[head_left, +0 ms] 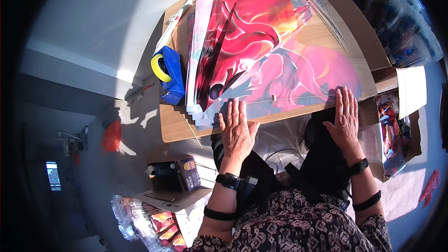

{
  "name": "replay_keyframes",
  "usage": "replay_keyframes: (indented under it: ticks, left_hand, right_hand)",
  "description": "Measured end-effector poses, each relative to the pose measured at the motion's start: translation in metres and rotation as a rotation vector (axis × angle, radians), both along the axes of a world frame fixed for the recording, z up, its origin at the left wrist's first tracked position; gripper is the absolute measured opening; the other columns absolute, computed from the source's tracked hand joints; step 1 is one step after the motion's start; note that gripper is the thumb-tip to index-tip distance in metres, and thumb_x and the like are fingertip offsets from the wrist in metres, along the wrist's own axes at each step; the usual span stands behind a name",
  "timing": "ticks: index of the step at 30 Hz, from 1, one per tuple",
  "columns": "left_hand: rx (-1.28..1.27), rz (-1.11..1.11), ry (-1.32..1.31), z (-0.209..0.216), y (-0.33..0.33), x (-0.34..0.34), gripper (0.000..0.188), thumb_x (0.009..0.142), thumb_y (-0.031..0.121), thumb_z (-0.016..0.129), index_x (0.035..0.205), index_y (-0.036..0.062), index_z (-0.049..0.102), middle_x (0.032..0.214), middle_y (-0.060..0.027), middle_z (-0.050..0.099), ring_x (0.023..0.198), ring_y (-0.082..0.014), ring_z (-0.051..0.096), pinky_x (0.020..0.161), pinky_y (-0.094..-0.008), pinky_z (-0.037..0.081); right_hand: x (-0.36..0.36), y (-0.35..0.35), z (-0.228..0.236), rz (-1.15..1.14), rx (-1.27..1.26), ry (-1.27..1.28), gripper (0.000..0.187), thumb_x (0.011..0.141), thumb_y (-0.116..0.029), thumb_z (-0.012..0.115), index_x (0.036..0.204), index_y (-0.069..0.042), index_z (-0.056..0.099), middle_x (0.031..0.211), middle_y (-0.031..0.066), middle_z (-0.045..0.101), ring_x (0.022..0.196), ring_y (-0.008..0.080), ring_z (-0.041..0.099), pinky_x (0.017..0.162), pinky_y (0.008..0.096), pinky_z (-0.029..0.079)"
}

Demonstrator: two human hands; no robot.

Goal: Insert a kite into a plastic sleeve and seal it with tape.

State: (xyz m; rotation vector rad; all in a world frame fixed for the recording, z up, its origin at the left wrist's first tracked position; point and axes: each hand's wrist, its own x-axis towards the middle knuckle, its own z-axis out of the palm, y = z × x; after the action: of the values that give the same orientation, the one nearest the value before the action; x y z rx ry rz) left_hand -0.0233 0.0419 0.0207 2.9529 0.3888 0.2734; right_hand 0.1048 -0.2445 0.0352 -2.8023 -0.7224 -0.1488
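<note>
Treat sheet (322, 67), flat on desk (173, 128), as probably light, thin, slippery and easily creased; best held by the margin along desk's near edge. Note left hand (238, 133) and right hand (344, 123) there: flattened, fingers straight, thumbs apart, gripping nothing, apparently touching sheet.

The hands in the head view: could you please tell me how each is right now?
Left hand: open, palm down at the near edge of the pink printed sheet.
Right hand: open, palm down at that same edge.
</note>
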Motion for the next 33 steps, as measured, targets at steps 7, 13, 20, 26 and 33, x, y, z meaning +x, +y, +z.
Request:
replay_keyframes:
  ticks: [7,13,20,26,33]
  left_hand:
    - [-0.117,0.079,-0.305,0.021,0.033,-0.015,0.034,0.088,0.017,0.063,0.118,0.0005,0.057,0.117,-0.0179,0.06,0.113,-0.0343,0.054,0.095,-0.0431,0.042]
    - [-0.476,0.597,-0.962,0.057,0.161,-0.017,0.009,0.089,0.011,0.061,0.094,0.0031,0.063,0.079,0.002,0.054,0.071,-0.0095,0.05,0.069,-0.029,0.043]
    - [-1.145,0.927,-0.45,0.097,0.217,0.005,0.016,0.084,0.02,0.065,0.095,0.0102,0.059,0.086,-0.0022,0.059,0.076,-0.0145,0.047,0.083,-0.0488,0.041]
    - [-1.241,0.896,-0.512,0.094,0.206,0.024,0.009,0.084,0.015,0.063,0.091,0.0101,0.059,0.078,0.0032,0.055,0.065,-0.0087,0.043,0.079,-0.0495,0.048]
    - [-1.474,0.831,-0.772,0.077,0.209,0.008,0.008,0.082,0.013,0.062,0.086,0.01,0.055,0.089,-0.0016,0.051,0.08,-0.0143,0.049,0.091,-0.0571,0.044]
  right_hand:
    - [0.019,-0.02,-0.003,-0.049,0.036,-0.038,0.102,0.07,-0.031,0.079,0.146,0.003,0.022,0.152,0.0224,0.022,0.142,0.0357,0.02,0.117,0.0453,0.016]
    - [0.029,0.038,0.01,0.084,0.503,-0.175,0.046,0.084,-0.018,0.066,0.125,-0.002,0.052,0.131,0.0156,0.051,0.12,0.0347,0.049,0.101,0.0429,0.041]
    - [0.043,0.082,-0.009,0.114,0.469,-0.27,0.035,0.088,-0.016,0.061,0.118,-0.001,0.055,0.13,0.0139,0.05,0.124,0.0365,0.043,0.102,0.0473,0.037]
    - [0.049,0.081,-0.023,0.042,0.445,-0.268,0.035,0.089,-0.02,0.061,0.119,-0.002,0.055,0.132,0.0132,0.05,0.126,0.0351,0.042,0.104,0.0466,0.035]
    - [0.048,0.084,-0.023,0.02,0.424,-0.257,0.037,0.09,-0.025,0.06,0.119,-0.003,0.055,0.131,0.0128,0.05,0.126,0.0341,0.042,0.104,0.0461,0.035]
